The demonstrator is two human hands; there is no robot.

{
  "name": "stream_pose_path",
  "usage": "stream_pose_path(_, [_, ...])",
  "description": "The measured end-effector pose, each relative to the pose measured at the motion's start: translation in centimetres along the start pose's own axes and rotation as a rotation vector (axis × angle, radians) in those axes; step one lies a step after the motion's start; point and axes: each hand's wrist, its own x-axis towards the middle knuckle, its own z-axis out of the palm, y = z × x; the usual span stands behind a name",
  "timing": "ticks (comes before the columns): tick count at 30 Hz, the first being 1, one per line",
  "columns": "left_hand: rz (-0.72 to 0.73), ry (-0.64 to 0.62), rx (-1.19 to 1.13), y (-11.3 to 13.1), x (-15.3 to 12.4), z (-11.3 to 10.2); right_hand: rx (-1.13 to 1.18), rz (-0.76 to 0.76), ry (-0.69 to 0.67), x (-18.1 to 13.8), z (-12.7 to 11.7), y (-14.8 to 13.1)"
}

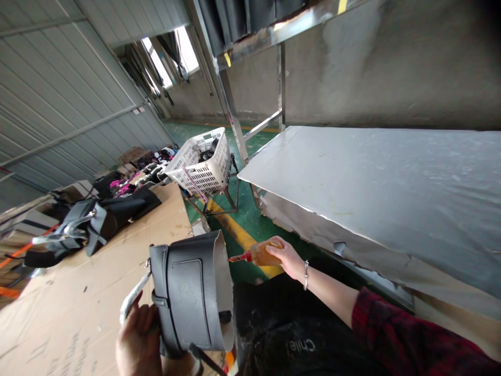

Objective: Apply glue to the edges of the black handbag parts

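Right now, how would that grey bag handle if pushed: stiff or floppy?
Probably semi-stiff: the grey bag holds a curved shape in the left hand. Its open flap edge likely flexes if pushed. Looks light, held one-handed.

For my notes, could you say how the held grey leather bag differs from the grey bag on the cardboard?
The held grey leather bag stands upright in the left hand, flap open; the grey bag on the cardboard lies slumped, untouched. The right hand's amber bottle points at the held bag, not the other. Both are grey.
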Motion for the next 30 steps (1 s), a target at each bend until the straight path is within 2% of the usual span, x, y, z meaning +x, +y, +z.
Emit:
stream_pose_path(9, [-0.064, 0.065, -0.04, -0.3, 0.1, -0.1, -0.017, 0.015, 0.036, 1.9, 0.2, 0.8])
stream_pose_path(13, [-0.089, 0.094, -0.036, -0.1, -0.3, 0.2, -0.011, 0.079, 0.021, 0.5, -0.3, 0.8])
stream_pose_path(19, [-0.091, 0.099, 0.002, -0.2, -0.3, 0.3, 0.017, 0.133, -0.096, -1.9, -0.9, 0.8])
stream_pose_path(25, [-0.116, 0.139, -0.032, -0.1, -0.6, 1.0, 0.017, 0.063, 0.055, -0.7, -1.2, 1.3])
stream_pose_path(30, [-0.108, 0.152, -0.026, -0.1, -0.7, 1.1, 0.125, 0.092, 0.029, 0.9, -0.8, 1.5])
